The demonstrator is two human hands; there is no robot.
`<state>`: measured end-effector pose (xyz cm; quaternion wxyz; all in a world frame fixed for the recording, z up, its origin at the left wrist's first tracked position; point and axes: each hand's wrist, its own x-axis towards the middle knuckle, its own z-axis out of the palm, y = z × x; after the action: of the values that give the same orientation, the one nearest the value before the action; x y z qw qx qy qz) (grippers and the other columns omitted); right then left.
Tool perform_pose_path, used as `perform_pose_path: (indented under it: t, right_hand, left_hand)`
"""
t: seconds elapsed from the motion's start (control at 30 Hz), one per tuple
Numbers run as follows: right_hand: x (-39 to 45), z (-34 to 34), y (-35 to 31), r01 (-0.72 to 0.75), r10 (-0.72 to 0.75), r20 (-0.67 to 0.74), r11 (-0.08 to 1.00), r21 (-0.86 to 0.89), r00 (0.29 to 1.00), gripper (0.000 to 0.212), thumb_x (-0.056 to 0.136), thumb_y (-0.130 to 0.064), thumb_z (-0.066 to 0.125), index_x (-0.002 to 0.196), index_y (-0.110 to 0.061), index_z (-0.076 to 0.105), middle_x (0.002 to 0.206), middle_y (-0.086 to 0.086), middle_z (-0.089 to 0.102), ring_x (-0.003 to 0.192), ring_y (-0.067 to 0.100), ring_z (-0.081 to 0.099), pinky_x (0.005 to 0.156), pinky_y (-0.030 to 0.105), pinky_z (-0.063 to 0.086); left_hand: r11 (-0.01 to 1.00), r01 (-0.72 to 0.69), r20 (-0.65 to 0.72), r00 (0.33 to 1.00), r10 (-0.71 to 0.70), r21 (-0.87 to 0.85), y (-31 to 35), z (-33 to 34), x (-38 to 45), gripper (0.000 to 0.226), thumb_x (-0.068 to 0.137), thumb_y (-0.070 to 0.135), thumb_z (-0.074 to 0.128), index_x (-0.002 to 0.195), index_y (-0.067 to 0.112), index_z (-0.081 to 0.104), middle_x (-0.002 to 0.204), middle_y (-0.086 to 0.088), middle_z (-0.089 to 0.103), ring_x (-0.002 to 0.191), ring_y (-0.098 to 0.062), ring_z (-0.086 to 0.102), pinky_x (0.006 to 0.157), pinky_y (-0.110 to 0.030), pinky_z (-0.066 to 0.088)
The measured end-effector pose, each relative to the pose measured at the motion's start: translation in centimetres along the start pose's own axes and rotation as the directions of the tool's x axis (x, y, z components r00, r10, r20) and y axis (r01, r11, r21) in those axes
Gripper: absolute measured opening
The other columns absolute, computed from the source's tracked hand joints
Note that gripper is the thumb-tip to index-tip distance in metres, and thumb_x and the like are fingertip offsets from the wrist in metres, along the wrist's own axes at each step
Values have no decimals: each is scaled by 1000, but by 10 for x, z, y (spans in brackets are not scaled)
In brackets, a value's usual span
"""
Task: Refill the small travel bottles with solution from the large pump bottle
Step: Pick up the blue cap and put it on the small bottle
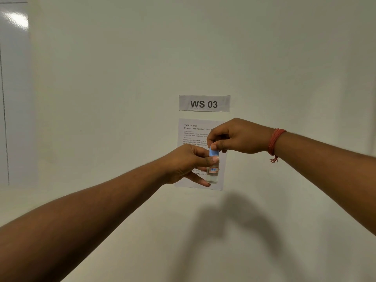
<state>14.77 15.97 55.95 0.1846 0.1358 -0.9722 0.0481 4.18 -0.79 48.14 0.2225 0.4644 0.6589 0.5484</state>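
Observation:
A small clear travel bottle [213, 173] with an orange label and a blue cap [214, 153] is held upright in the air in front of a wall. My left hand [188, 163] grips the bottle's body, thumb across its neck. My right hand [237, 137] comes from above right and pinches the blue cap between thumb and fingers. The large pump bottle is not in view.
A pale wall [101, 98] fills the view. On it hang a "WS 03" sign [204, 103] and a printed task sheet [195, 131], partly behind my hands. A whiteboard edge [14, 78] stands at far left. My right wrist wears a red thread band [274, 143].

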Motion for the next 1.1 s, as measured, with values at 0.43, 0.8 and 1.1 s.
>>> perform_pose_path:
  t: [0.43, 0.8, 1.1]
  right_hand:
    - [-4, 8, 1, 14, -17, -50, 997, -74, 999, 6, 94, -34, 63, 92, -33, 68, 84, -17, 68, 74, 0, 61, 64, 7, 42]
    - [-6, 14, 5, 2, -8, -69, 997, -80, 998, 6, 93, -35, 63, 90, -34, 68, 85, -14, 70, 72, -1, 62, 65, 10, 43]
    - [-9, 19, 6, -12, 6, -90, 997, -71, 996, 8, 92, -34, 64, 90, -30, 70, 86, -8, 72, 74, 6, 64, 68, 18, 48]
  left_hand:
    - [1000, 5, -24, 1000, -4, 31, -3, 3, 4, 29, 95, 20, 69, 119, 5, 72, 118, -13, 75, 112, -29, 71, 85, -52, 63]
    - [998, 0, -43, 999, 3, 56, -6, 6, 7, 29, 96, 20, 69, 121, 6, 72, 120, -11, 74, 114, -29, 70, 85, -54, 62]
    - [998, -14, -50, 999, 17, 56, -13, 8, 10, 27, 94, 21, 71, 117, 8, 75, 118, -8, 75, 109, -27, 72, 77, -48, 65]
